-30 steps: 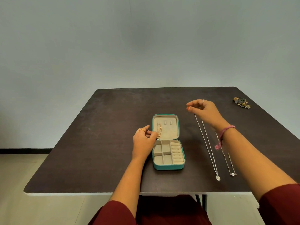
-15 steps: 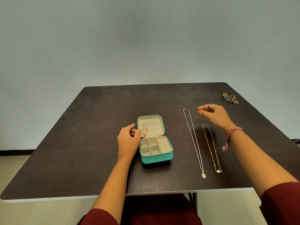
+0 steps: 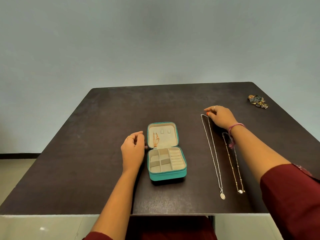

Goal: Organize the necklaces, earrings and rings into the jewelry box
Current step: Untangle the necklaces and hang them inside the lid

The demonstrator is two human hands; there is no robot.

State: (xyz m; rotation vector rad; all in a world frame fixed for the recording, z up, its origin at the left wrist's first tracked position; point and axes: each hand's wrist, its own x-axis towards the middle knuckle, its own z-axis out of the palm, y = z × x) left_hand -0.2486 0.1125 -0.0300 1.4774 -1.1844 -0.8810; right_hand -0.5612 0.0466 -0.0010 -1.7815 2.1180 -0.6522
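No brand, label or writing can be read on anything here. The jewelry box point(image 3: 167, 175) is the landmark: a small, square, teal case with rounded corners and a beige, velvety lining, lying open on the dark, matte, faintly mottled table point(image 3: 86, 153). Its lower tray is split into small square cells with a column of padded ring rolls along the right side. The lid lies back behind the tray, and a rose-gold chain point(image 3: 155, 140) hangs from the leftmost of three small tabs inside it.

Just left of the box, the left hand point(image 3: 132, 152) rests with loosely curled fingers, grasping nothing; whether a fingertip touches the lid's edge I cannot tell. Right of the box, a long, thin silver necklace point(image 3: 213, 158) lies stretched out straight, an oval pendant at its near end. The right hand point(image 3: 219, 116) pinches its far end between curled fingertips. Further right, beside it, lies a shorter gold beaded necklace point(image 3: 233, 167) with a pale round pendant. Far right of the box, near the table's back corner, sits a small heap of dark and golden jewelry point(image 3: 258, 101).
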